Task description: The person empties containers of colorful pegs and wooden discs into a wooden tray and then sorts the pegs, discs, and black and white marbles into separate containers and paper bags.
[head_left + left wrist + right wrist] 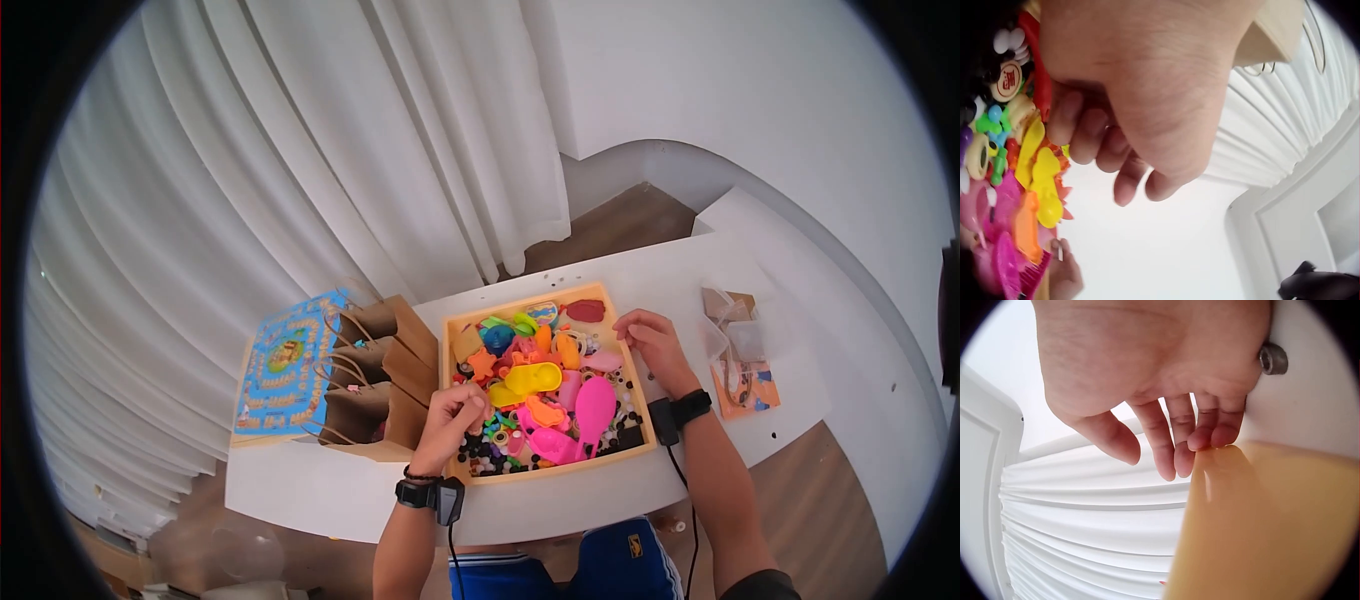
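A shallow wooden tray [542, 472] full of colourful small toys stands on the white table, between both hands. Over its left side hangs my left hand [455, 418], its fingers loosely curled above the toys. In the left wrist view that hand [1129, 94] shows nothing between thumb and fingers, with a red strip [1041, 81] close beside the fingertips. My right hand [655, 345] is at the tray's right side. Its fingertips rest on the rim [1216, 469] in the right wrist view. Among the toys lie a pink hairbrush-shaped piece [596, 408] and a yellow scoop-like piece [535, 377].
Left of the tray stand brown paper bags [405, 375] with handles, beside a blue patterned board [288, 365]. Clear plastic boxes [742, 340] and an orange card [752, 393] lie at the right. A small grey ring-shaped piece [1274, 359] is near my right hand.
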A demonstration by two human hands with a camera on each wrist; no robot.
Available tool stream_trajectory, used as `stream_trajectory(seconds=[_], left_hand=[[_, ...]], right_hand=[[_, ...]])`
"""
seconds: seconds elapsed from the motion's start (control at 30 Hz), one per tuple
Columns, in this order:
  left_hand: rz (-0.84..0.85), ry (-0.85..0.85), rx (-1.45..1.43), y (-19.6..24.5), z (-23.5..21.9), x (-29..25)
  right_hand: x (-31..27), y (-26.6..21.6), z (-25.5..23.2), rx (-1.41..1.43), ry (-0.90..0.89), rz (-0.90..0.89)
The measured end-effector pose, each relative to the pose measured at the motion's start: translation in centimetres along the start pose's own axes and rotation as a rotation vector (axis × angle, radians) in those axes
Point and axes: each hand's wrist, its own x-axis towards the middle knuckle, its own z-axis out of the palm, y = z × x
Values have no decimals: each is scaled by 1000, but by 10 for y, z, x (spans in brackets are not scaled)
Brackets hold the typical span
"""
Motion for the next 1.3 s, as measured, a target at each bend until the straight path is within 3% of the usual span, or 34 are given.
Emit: stream_trajectory(seconds=[0.13,0.3,0.37,0.43,0.5,0.57,0.63,0.67,0.73,0.83,1.0,1.1,1.17,1.2,1.27,1.3], left_hand=[[61,-11,-247,-21,-12,-2],[86,-37,-270,-15,-13,-3],[55,-36,-270,-15,-13,-2],[79,-29,-288,-15,-13,-2],[61,-29,-318,-18,-13,-1],[90,-35,-316,-14,-12,-1],[82,-49,-329,-12,-12,-1],[92,-49,-329,-12,-12,0],[58,-50,-304,-13,-15,-1],[79,-60,-315,-13,-14,-1],[134,-56,-309,-3,-13,-2],[169,-50,-318,-5,-13,-1],[160,-31,-331,-4,-14,-1],[147,-43,-344,-3,-15,-1],[122,-67,-338,-6,-17,0],[116,-67,-338,-7,-16,-1]], right_hand=[[-1,-1,0,52,-36,-30],[-8,-20,7,-64,-17,-85],[-10,-34,15,-170,54,-270],[-16,-60,30,-227,-3,-286],[-28,-92,75,-608,-214,-275],[-41,-121,132,-839,-490,-110],[-46,-101,160,-1131,-725,-398],[-47,-88,170,-1137,-725,-406],[-47,-63,182,-1258,-931,-379],[-47,-36,188,-1352,-984,-443],[-41,-36,191,-1406,-1058,-454],[-36,-67,196,-1277,-1001,-312],[-27,-94,206,-1127,-826,-223],[-22,-104,214,-1124,-838,-222],[-10,-118,229,-863,-613,-362],[-4,-120,239,-859,-611,-359]])
